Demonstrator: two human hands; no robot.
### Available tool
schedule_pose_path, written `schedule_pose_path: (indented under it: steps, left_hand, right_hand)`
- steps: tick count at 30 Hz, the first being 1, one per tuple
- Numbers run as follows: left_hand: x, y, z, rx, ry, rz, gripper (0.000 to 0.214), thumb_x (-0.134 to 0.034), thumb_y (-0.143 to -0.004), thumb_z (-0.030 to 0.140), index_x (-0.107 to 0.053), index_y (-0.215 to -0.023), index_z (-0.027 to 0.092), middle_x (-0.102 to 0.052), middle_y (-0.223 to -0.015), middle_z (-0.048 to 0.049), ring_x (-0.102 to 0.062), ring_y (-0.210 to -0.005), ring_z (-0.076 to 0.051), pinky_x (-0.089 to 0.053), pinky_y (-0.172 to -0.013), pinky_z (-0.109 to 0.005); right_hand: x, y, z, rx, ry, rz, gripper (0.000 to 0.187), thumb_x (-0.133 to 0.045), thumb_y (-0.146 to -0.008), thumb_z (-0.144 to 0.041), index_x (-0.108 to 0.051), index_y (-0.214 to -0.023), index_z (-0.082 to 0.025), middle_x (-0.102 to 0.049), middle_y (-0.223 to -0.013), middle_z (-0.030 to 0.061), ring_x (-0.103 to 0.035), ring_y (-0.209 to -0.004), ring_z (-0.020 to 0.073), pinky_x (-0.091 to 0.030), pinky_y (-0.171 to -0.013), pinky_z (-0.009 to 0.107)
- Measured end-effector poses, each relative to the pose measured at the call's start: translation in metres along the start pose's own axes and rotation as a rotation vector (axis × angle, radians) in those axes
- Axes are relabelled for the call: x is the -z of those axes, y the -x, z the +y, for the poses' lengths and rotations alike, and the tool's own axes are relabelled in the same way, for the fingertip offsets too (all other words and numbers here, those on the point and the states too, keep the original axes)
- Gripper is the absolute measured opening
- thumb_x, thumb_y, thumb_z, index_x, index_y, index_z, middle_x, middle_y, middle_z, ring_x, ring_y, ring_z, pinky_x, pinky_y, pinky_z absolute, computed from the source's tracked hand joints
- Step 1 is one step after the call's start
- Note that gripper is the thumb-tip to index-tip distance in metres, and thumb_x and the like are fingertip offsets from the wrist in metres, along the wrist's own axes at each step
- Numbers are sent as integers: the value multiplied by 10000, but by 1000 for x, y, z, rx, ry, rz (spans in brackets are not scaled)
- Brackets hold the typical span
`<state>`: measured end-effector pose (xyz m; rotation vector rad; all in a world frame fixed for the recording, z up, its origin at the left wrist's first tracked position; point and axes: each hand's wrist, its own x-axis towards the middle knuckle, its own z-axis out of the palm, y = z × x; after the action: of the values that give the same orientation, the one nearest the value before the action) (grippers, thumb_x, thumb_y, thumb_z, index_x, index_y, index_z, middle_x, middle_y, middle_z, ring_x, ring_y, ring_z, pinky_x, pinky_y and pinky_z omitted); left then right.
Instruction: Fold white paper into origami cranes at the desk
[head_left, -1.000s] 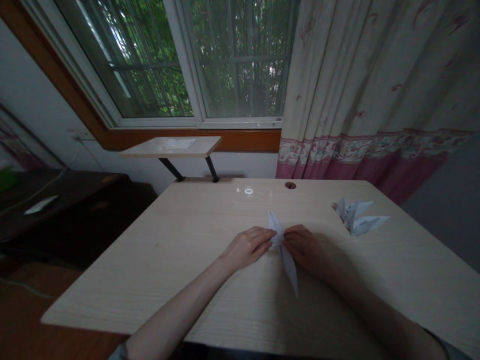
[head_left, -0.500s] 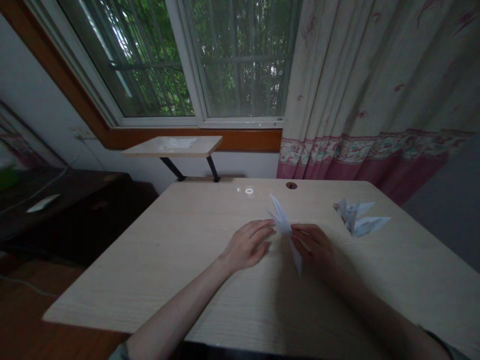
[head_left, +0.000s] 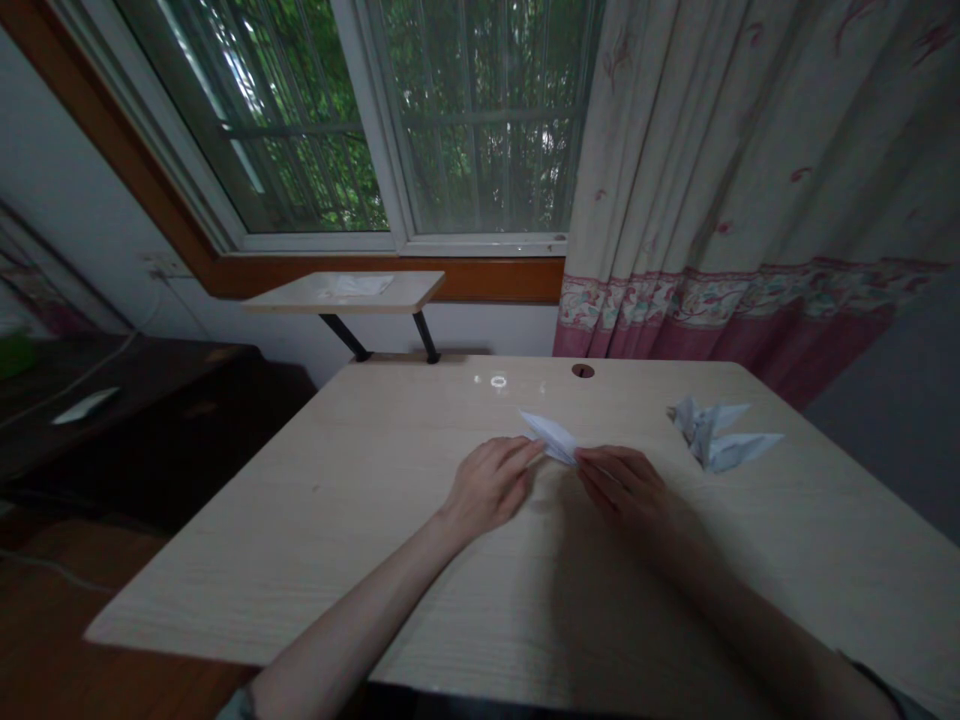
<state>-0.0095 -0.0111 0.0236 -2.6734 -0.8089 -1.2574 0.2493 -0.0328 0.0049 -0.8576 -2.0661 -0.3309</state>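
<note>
A long, pointed piece of folded white paper (head_left: 552, 436) lies on the light wooden desk (head_left: 375, 520), its tip aimed up and left. My right hand (head_left: 624, 484) lies over its near end, fingers closed on it. My left hand (head_left: 491, 484) rests on the desk just left of the paper, fingers curled, its fingertips touching the paper's left edge. The part of the paper under my right hand is hidden.
A finished folded paper figure (head_left: 718, 434) lies at the desk's right. A cable hole (head_left: 582, 371) is in the desk's far edge. Behind are a small raised shelf (head_left: 346, 293), a window, a curtain (head_left: 750, 180), and a dark cabinet (head_left: 127, 420) to the left.
The paper has swung from pointing toward me to lying flat with its tip up and left. My right hand slid over its near end; my left hand stayed beside it.
</note>
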Motion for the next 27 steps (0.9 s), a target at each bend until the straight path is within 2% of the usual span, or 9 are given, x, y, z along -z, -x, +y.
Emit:
schedule_pose_path:
  steps: [7, 11, 14, 18, 23, 27]
  left_hand:
    - [-3, -1, -1, 85, -30, -84, 331, -510, -975, 180, -621, -1286, 211, -690, -1067, -91, -632, -952, -213, -573, -820, -363]
    - [-9, 3, -4, 142, 13, -159, 242, -545, -969, 212, -695, -1158, 194, -685, -1037, -94, -637, -949, -213, -575, -809, -346]
    - [-10, 5, -4, 183, 54, -214, 203, -539, -973, 213, -717, -1063, 180, -677, -1014, -90, -648, -901, -194, -576, -785, -321]
    - [-12, 7, -5, 204, 85, -261, 190, -543, -974, 224, -715, -1038, 176, -666, -1038, -90, -655, -914, -194, -578, -808, -326]
    - [-12, 7, -7, 244, 102, -334, 200, -546, -985, 246, -685, -1112, 178, -652, -1114, -91, -655, -1011, -208, -570, -902, -350]
    - [-13, 7, -7, 269, 118, -381, 217, -577, -989, 309, -663, -1147, 189, -653, -1142, -82, -664, -1040, -214, -572, -922, -356]
  right_hand:
    - [-7, 1, 3, 93, 69, -175, 297, -534, -983, -127, -696, -1207, -233, -750, -1160, 45, -680, -1056, 226, -573, -950, 412]
    - [-14, 7, 2, 55, 23, -284, 298, -526, -983, -156, -699, -1221, -208, -728, -1225, 64, -660, -1139, 240, -557, -1007, 428]
    - [-17, 10, 2, -13, -29, -391, 326, -522, -977, -170, -698, -1244, -236, -725, -1237, 61, -670, -1144, 235, -555, -1020, 434]
    - [-13, 7, 0, -96, -113, -519, 322, -511, -987, -194, -713, -1228, -261, -729, -1229, 52, -693, -1114, 216, -561, -1013, 406]
    - [-7, 1, -5, -128, -157, -555, 297, -495, -1003, -227, -730, -1184, -213, -735, -1212, 79, -694, -1111, 226, -528, -1045, 442]
    - [-11, 6, -3, -117, -189, -532, 311, -500, -977, -171, -722, -1191, -208, -752, -1166, 84, -705, -1072, 213, -549, -1008, 417]
